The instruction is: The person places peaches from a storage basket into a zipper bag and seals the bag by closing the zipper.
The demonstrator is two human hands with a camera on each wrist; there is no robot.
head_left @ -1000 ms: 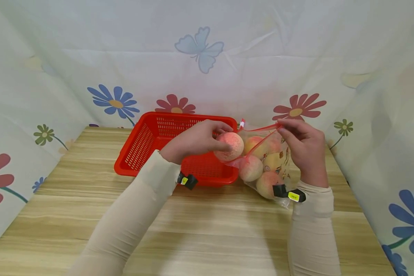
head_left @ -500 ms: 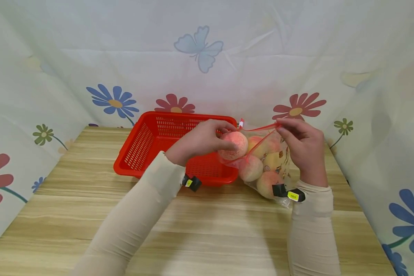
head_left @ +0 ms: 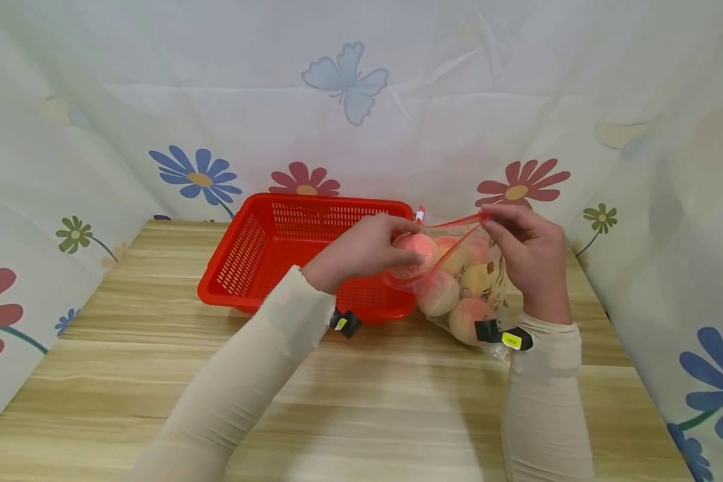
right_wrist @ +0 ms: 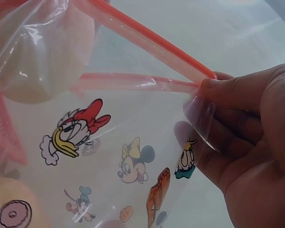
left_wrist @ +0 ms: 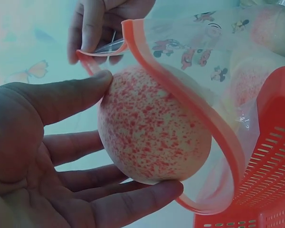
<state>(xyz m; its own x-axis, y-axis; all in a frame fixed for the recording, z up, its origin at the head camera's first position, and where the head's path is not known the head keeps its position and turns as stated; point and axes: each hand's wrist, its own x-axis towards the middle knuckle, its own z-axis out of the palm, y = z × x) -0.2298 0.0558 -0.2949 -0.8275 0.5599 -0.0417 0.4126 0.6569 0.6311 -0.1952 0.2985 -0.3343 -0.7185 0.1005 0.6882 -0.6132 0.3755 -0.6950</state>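
Observation:
My left hand (head_left: 367,249) holds a pink-speckled peach (left_wrist: 149,128) between thumb and fingers, partly inside the mouth of a clear zip bag (right_wrist: 118,156). The bag has a red zip edge (left_wrist: 190,104) and printed cartoon figures. In the left wrist view that edge loops round the peach. With thumb and fingertips my right hand (head_left: 527,258) pinches the bag's top corner, so the mouth gapes toward the left. Several more peaches (head_left: 438,293) lie inside the bag, partly hidden by the plastic and the print.
A red slotted plastic basket (head_left: 219,294) stands left of the bag, under my left forearm. Both rest on a wood-grain table (head_left: 361,415). A floral curtain (head_left: 446,134) closes off the back and sides.
My left hand has moved to the right with the peach, further into the bag's mouth. The right hand keeps its pinch on the corner almost unmoved.

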